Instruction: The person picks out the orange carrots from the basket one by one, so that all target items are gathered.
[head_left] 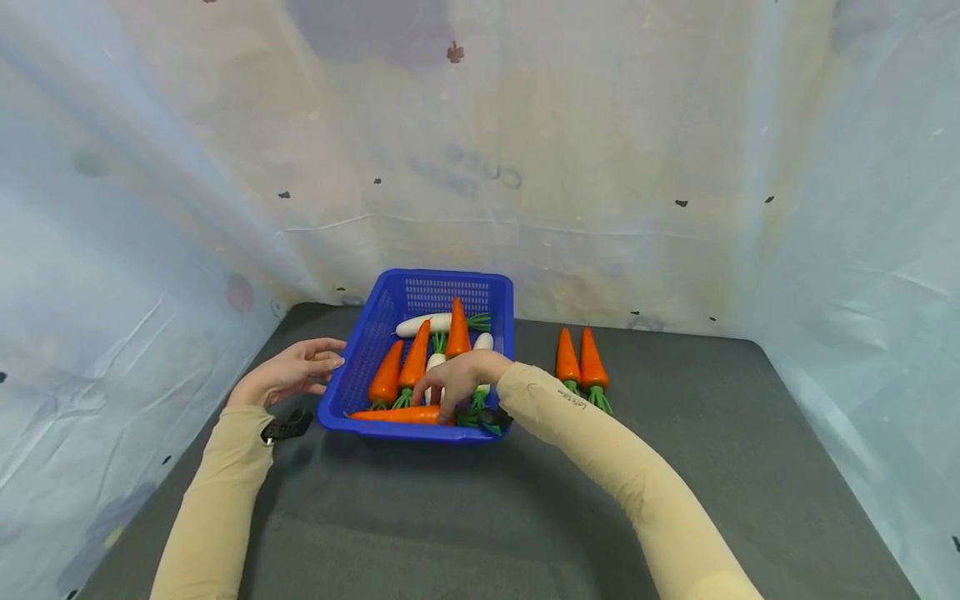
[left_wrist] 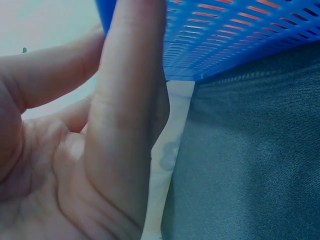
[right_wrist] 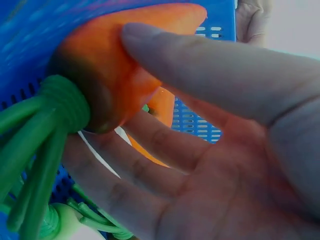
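Right hand (head_left: 467, 375) – thumb and fingers gripping front carrot (head_left: 396, 415) in blue basket (head_left: 375, 427). Left hand (head_left: 294, 372) – relaxed, loosely open, at basket's left rim. 2 other carrots (head_left: 591, 360) outside.

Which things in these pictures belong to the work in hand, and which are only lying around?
In the work:
right hand, holding the front carrot
blue basket, touched by the left hand
other carrots and white radishes inside
probably the two carrots outside

Only around:
dark tabletop
plastic sheeting
black band at the left wrist
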